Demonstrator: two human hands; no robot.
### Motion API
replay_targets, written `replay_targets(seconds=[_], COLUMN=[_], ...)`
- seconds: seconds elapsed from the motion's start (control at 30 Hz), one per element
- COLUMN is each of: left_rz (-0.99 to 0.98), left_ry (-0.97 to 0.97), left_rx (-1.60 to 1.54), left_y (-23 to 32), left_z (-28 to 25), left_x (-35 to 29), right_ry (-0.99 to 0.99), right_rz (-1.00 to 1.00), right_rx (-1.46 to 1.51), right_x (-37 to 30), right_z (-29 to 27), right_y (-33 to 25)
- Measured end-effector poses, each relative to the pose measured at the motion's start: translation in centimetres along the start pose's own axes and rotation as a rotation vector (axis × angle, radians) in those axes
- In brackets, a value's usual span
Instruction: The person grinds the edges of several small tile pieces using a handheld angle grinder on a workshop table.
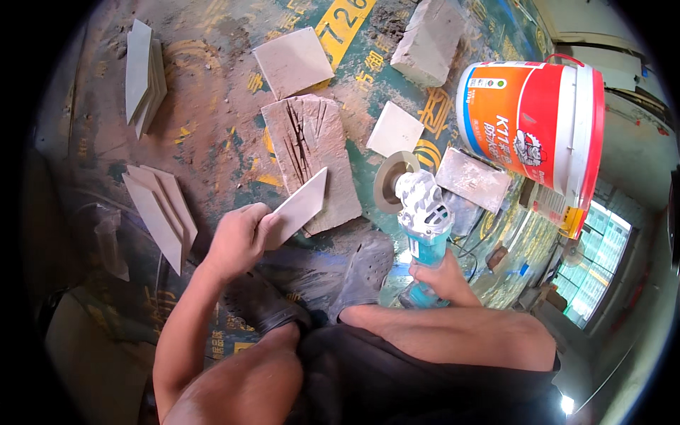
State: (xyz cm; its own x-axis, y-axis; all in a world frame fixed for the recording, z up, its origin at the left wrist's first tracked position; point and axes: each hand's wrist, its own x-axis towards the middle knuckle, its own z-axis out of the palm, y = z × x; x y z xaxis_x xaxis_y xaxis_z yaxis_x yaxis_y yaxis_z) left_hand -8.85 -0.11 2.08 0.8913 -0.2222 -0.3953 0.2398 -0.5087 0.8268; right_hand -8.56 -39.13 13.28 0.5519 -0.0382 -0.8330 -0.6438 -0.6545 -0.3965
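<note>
My left hand is closed on the near end of a pale tile. The tile is tilted, and its far end overlaps a scored block with several dark grooves cut in its face. My right hand wraps round the teal body of an angle grinder with a grey patterned head. Its round disc faces left, apart from the tile; whether it spins I cannot tell. A square tile lies beyond the block, and a smaller tile lies beyond the disc.
Two groups of leaning tiles, one far and one near, stand at left. Another block sits at the back. A red, orange and white bucket stands right, beside a dusty flat piece. Dust covers the printed green floor sheet.
</note>
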Motion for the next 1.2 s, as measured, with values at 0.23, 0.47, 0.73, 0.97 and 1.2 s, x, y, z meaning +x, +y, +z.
replay_targets(seconds=[0.23,0.47,0.73,0.97,1.2], left_rz=[-0.234,-0.123,-0.172,-0.148,-0.140], left_ry=[0.162,0.296,0.202,0.189,0.157], left_rx=[-0.515,-0.443,-0.458,-0.485,-0.494], left_y=[2.5,1.3,0.3,0.2,-0.2], left_z=[1.9,4.5,3.8,3.6,3.5], left_x=[2.1,3.3,3.6,3.6,3.7], right_ry=[-0.003,-0.129,-0.169,-0.174,-0.155], right_rz=[-0.057,-0.189,-0.205,-0.218,-0.257], right_rx=[-0.071,-0.238,-0.251,-0.351,-0.316], right_x=[-1.4,0.3,1.1,1.5,2.2], right_z=[1.9,2.2,3.0,3.4,3.7], right_y=[-2.9,-2.8,-3.8,-4.8,-5.1])
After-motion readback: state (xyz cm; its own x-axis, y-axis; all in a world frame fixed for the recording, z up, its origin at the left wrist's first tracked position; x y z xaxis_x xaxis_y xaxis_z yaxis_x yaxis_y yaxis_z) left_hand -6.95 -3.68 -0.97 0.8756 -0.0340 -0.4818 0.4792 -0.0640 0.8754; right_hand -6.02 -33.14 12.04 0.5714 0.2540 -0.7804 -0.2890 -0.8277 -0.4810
